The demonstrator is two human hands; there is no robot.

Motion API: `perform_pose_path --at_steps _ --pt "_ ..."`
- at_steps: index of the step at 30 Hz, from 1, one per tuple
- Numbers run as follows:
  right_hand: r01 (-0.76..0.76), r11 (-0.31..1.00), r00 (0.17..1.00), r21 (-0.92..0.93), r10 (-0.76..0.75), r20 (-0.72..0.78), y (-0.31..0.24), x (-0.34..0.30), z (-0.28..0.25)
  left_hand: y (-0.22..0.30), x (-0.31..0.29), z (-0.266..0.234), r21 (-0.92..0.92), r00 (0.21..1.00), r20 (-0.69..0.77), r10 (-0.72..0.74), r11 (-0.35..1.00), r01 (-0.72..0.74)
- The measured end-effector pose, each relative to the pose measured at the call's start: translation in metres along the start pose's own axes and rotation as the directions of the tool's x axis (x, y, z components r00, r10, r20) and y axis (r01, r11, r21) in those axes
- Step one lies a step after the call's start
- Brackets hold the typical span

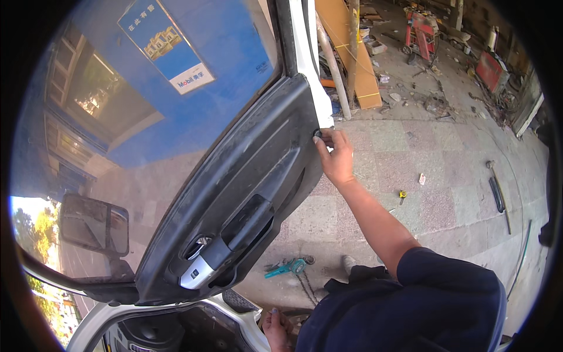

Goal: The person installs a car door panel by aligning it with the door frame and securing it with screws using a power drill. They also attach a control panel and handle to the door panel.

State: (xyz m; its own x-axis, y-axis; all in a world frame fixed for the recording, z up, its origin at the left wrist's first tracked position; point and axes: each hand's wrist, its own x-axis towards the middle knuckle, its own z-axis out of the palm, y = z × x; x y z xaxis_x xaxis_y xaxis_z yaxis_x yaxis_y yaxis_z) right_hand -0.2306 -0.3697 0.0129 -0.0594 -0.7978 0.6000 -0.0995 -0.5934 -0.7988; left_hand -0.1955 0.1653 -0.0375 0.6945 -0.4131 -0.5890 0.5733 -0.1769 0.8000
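Note:
A black vehicle door panel [258, 152] with a grey-silver switch plate [196, 273] and a pull handle spans the middle, below the door window. At its far right corner my right hand [336, 157] pinches a small round black plastic piece [317, 134] between thumb and fingers, against the panel edge. How that piece sits in the panel is hidden by the fingers. Low in the view, my left hand [277, 330] is beside the white door frame, its fingers curled together. Whatever is in them, if anything, is too small to make out.
A side mirror [94, 224] shows through the window glass. On the paved ground lie a teal power tool [293, 267], a yellow tape measure [402, 194] and a long-handled metal tool [500, 196]. Cardboard [359, 70], poles and a red wheeled machine [420, 32] stand farther back.

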Motion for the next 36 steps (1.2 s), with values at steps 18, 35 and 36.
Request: perform_pose_path --at_steps 18,35,36 --pt "-0.01 0.999 0.999 -0.033 0.009 -0.051 0.002 0.001 0.004 -0.015 -0.014 0.02 0.005 0.995 -0.017 -0.095 0.995 0.095" --pt "-0.197 0.94 0.978 0.277 0.167 0.129 0.042 0.017 -0.004 0.03 0.023 0.068 0.278 0.993 0.082 0.082 0.955 -0.102" --pt "-0.23 0.916 0.969 0.328 0.184 0.164 0.046 0.019 -0.004 0.031 0.034 0.067 0.325 0.961 0.113 0.252 0.905 -0.276"
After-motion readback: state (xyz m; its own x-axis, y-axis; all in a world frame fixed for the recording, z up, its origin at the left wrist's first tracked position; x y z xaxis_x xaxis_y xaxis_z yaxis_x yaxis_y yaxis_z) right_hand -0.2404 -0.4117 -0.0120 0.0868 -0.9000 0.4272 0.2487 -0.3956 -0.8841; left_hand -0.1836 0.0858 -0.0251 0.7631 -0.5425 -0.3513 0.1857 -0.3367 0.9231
